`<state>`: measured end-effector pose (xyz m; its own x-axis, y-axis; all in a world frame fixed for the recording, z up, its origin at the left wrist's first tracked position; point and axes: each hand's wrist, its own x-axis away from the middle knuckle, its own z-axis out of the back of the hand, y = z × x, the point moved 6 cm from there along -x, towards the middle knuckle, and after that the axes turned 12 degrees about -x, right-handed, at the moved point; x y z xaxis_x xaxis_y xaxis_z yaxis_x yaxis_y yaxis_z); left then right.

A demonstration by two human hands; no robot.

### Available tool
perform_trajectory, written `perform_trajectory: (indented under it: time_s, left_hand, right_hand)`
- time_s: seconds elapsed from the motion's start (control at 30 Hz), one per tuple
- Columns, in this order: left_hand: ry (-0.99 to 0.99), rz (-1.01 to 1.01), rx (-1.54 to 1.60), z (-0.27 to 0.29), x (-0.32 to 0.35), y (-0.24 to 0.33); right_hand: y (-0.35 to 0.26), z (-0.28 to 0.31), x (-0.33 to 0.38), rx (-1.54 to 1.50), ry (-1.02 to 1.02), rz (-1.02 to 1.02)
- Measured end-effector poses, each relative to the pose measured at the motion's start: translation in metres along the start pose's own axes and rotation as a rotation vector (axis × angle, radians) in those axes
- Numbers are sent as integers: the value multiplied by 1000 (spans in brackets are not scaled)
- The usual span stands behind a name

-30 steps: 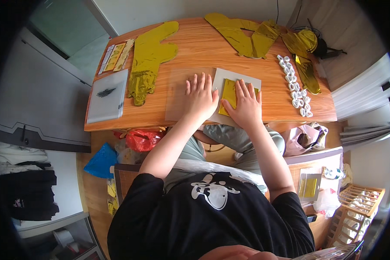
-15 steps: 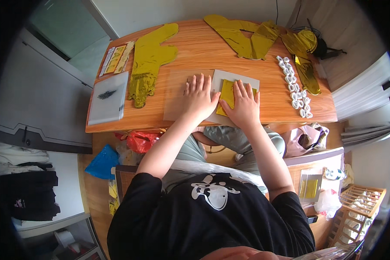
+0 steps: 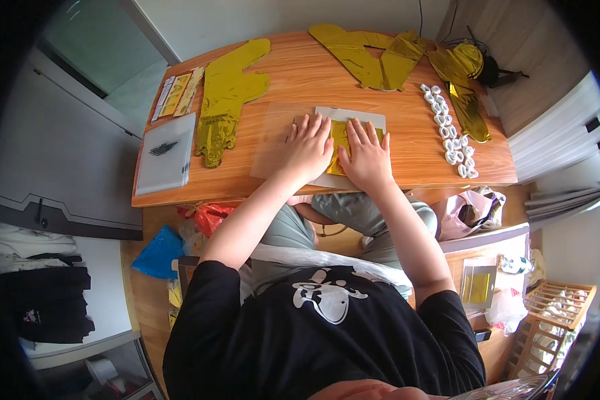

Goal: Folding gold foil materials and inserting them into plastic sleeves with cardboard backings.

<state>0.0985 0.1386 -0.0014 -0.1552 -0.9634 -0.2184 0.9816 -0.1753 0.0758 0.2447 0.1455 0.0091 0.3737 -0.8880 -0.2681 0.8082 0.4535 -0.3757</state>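
Note:
My left hand (image 3: 308, 150) lies flat with its fingers extended on a clear plastic bag (image 3: 273, 133) and the left side of a grey card (image 3: 363, 115). On that card rests a folded gold foil sheet (image 3: 338, 133), partly hidden under my hands. Flat on the foil's right side is my right hand (image 3: 367, 160), fingers stretched out, thumb toward the left hand. The card's left part appears to lie within the bag, though my left hand covers much of the overlap.
Gold foil balloons, uninflated, lie at left (image 3: 230, 87) and back right (image 3: 353, 57). Several white ribbon-like coils (image 3: 440, 120) form rows on the right. A stack of clear bags (image 3: 170, 167) sits at the wooden table's (image 3: 287, 80) left edge. A black cap (image 3: 493, 73) stands far right.
The grey card and gold foil have shifted left, further over the clear bag, with my right hand moving along on top. My left hand stays nearly in place.

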Motion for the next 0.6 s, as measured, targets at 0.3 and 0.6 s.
perform_trajectory:
  time_s: [0.3,0.6]
  left_hand:
    - [19,-163,168,4,3,-24]
    - [-229,-78,-95,19,17,-30]
  right_hand:
    - [-13,-14,-6,-105,19,14]
    - [-34,-7,-9,-451,47,-40]
